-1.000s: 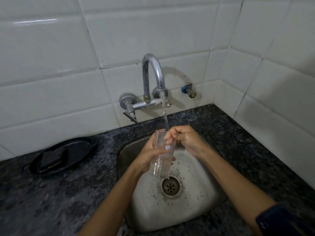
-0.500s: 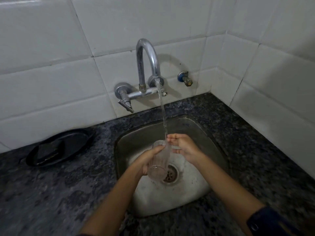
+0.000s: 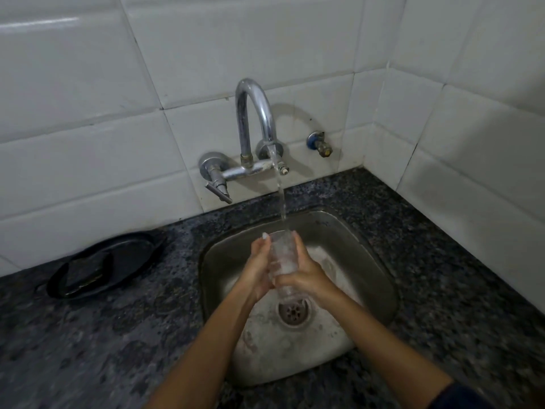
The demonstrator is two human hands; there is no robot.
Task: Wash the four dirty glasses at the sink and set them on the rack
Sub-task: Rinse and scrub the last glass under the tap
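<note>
Clasping the wet glass [image 3: 283,258] in both hands [image 3: 259,270], you should grip its middle firmly; it looks slippery and fragile.

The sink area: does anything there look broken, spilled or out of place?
Nothing stands out. Both hands, left hand and right hand, hold a clear glass upright under the tap, and its water falls into the glass over the sink. A black dish sits flat on the counter, left.
</note>
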